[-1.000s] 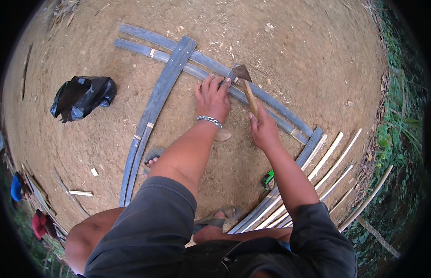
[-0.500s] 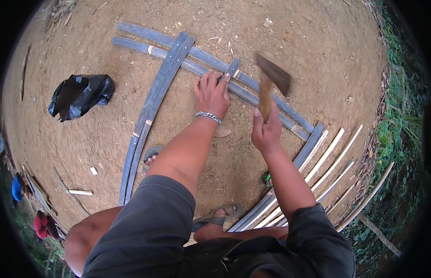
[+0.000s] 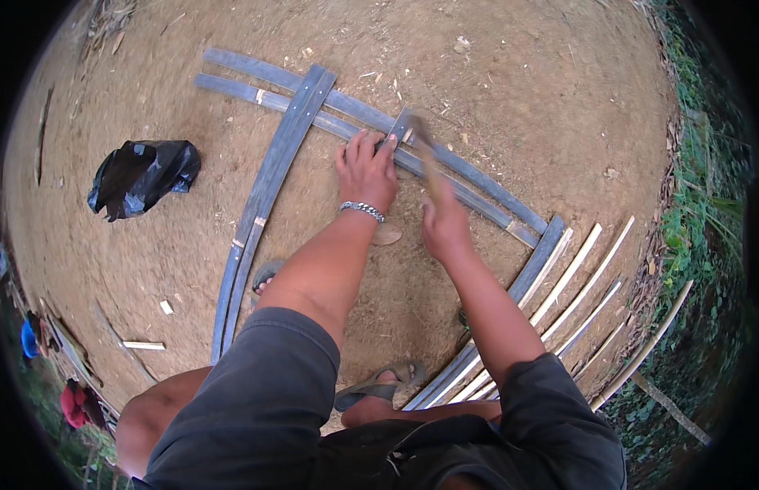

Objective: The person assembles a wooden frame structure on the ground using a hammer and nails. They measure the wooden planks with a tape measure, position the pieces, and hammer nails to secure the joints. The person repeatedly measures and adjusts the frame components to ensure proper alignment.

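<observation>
My right hand (image 3: 446,229) is closed around the wooden handle of a hatchet (image 3: 431,167). Its dark head, blurred by motion, is down at the short dark bamboo crosspiece (image 3: 400,124). With bent fingers, my left hand (image 3: 368,175) grips the lower end of that crosspiece where it lies over two long parallel bamboo slats (image 3: 347,126). What the fingertips press underneath is hidden. Farther left, a wider pair of slats (image 3: 273,163) crosses the same two, with small shiny nail heads at the joint. At their right end the parallel slats meet another dark slat (image 3: 538,265).
Several pale split strips (image 3: 569,273) lie on the right, beside green plants (image 3: 698,220). A black plastic bag (image 3: 146,175) sits on the dirt at left. My sandalled foot (image 3: 379,385) is within the frame of slats. Small wood chips are scattered about.
The hatchet has swung down and left from its raised position to the short crosspiece, my right hand moving with it. My left hand keeps its place on the bamboo.
</observation>
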A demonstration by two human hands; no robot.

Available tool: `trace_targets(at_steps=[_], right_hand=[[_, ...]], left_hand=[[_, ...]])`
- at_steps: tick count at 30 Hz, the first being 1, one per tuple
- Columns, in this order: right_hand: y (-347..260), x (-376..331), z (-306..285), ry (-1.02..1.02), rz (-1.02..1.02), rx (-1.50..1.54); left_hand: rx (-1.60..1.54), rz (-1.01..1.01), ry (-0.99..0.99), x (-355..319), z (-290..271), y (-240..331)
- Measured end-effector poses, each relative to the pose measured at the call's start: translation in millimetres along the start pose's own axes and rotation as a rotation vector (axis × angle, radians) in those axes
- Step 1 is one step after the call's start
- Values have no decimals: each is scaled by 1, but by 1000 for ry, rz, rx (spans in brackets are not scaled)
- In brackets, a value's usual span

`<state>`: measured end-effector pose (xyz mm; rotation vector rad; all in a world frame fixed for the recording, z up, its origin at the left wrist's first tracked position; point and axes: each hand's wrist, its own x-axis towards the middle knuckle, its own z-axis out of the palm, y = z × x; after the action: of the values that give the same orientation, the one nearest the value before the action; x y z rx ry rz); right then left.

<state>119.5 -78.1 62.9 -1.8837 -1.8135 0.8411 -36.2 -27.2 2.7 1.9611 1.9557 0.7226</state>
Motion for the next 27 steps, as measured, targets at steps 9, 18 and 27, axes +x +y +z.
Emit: trace_targets(at_steps=[9,18,27], right_hand=[[-1,-1,-6,-69,124,13],[-2,0,-9,105,-40,106],[-2,5,-6,302,-184,177]], left_hand=[[8,15,4,0,-3,-1],[12,-5,4,-1,0,-1],[-34,-1,66,-1,2,-2]])
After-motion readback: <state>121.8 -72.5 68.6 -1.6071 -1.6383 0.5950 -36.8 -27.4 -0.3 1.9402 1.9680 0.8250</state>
